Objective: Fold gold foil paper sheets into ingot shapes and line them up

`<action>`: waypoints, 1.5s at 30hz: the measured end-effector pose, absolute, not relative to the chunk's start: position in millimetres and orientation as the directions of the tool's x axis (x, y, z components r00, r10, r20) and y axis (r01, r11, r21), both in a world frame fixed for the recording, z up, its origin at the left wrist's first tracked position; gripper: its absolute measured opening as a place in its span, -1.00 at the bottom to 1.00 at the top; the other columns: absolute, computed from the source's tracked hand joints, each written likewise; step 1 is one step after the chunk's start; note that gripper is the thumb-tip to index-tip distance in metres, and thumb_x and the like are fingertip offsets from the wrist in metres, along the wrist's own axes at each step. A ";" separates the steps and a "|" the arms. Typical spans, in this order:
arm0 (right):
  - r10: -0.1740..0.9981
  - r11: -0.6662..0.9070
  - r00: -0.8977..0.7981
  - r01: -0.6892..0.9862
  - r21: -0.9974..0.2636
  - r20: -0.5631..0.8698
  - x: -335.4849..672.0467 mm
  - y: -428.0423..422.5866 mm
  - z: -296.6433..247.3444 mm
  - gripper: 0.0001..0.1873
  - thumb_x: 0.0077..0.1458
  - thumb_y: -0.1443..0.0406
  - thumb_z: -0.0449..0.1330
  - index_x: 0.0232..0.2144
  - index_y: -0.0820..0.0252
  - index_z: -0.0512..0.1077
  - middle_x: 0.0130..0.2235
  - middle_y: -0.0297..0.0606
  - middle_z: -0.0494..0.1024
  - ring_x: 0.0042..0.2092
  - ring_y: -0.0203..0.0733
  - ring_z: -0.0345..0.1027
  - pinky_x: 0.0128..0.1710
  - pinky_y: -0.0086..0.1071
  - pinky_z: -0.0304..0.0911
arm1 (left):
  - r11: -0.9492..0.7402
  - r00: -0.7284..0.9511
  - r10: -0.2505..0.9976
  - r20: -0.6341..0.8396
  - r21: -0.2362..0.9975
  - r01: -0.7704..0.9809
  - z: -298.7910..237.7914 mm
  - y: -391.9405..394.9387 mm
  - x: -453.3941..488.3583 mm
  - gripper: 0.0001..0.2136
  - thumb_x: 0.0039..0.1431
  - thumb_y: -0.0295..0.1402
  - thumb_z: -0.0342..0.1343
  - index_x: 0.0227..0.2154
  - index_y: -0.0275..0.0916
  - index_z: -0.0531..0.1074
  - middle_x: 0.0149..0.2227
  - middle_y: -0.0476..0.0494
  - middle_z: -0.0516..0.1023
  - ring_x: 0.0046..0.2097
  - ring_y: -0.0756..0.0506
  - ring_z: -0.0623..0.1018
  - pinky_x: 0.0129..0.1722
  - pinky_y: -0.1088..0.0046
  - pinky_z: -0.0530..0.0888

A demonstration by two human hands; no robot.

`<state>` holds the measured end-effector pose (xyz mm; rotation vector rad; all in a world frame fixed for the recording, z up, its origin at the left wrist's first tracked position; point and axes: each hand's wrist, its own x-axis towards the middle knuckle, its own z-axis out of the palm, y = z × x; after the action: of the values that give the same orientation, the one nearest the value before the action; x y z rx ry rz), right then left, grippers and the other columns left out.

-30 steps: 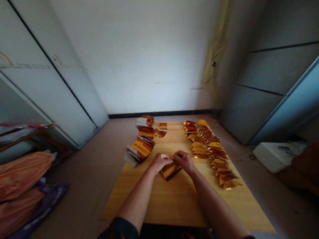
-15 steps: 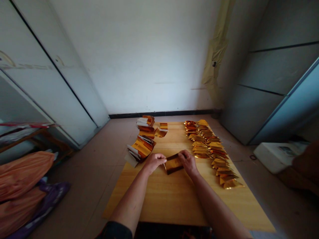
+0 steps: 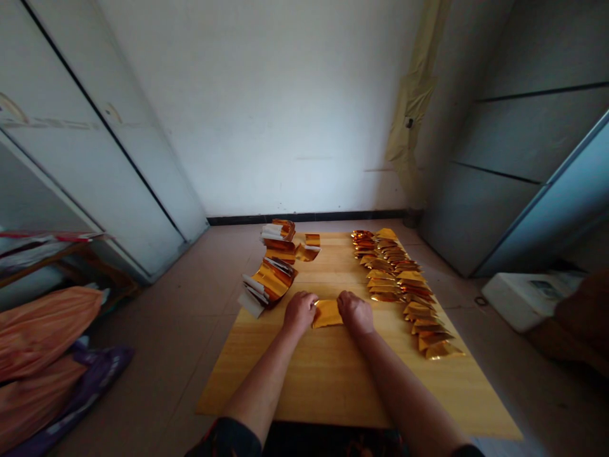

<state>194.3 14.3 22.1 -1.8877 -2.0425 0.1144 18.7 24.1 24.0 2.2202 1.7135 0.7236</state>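
My left hand (image 3: 299,312) and my right hand (image 3: 355,312) are curled, resting on the left and right ends of a folded gold foil piece (image 3: 327,313). It lies flat on a light wooden board (image 3: 285,381), and my hands hide its ends. Left of my left hand stands a curved stack of gold-and-white foil sheets (image 3: 269,284), with a smaller stack (image 3: 278,240) behind it. Right of my right hand, a long overlapping row of folded gold foil pieces (image 3: 402,282) runs up the board.
An orange cloth bundle (image 3: 33,336) and a purple bag (image 3: 90,381) lie on the floor at left, beneath a wooden shelf (image 3: 38,254). A white box (image 3: 528,295) sits at right. Pale cabinets (image 3: 523,171) and a wall stand beyond the board.
The foil piece has gone from a dark, raised fold to a bright, flat one on the board. My hands have moved apart since the earliest frame and now rest on its ends.
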 end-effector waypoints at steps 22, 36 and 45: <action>0.965 0.177 -0.145 0.975 -0.135 0.220 193.4 15.8 16.2 -0.78 0.23 0.36 -0.07 -0.34 0.20 0.36 -0.36 -0.21 0.49 -0.40 -0.30 0.34 -0.50 -0.40 -0.13 | -0.613 0.534 0.778 0.332 0.212 0.761 32.0 -42.0 15.3 -0.87 0.12 -0.41 0.07 -0.29 -0.15 0.49 -0.22 -0.07 0.52 -0.18 -0.07 0.42 -0.18 0.33 0.31; 0.987 0.051 0.007 0.934 -0.354 0.162 196.1 21.3 24.7 -0.79 0.18 0.25 0.02 -0.35 0.16 0.45 -0.37 -0.22 0.55 -0.40 -0.27 0.37 -0.48 -0.44 -0.05 | -0.622 0.503 0.766 0.400 0.267 0.736 38.6 -33.9 12.1 -0.63 0.01 -0.42 0.16 -0.07 -0.13 0.40 -0.01 -0.15 0.47 0.03 -0.17 0.37 0.03 0.21 0.28; 0.990 0.003 0.072 0.851 -0.525 0.123 204.8 31.8 25.2 -0.81 0.09 0.25 0.08 -0.41 0.12 0.49 -0.44 -0.30 0.55 -0.41 -0.29 0.35 -0.47 -0.49 0.00 | -0.619 0.527 0.775 0.349 0.250 0.745 31.4 -15.2 31.7 -0.67 0.09 -0.34 0.10 -0.05 -0.15 0.38 0.01 -0.19 0.44 0.03 -0.18 0.39 -0.02 0.22 0.29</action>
<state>204.8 31.8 25.2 -1.8901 -1.8211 0.3934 31.7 -15.2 31.4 2.6838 1.3376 0.6676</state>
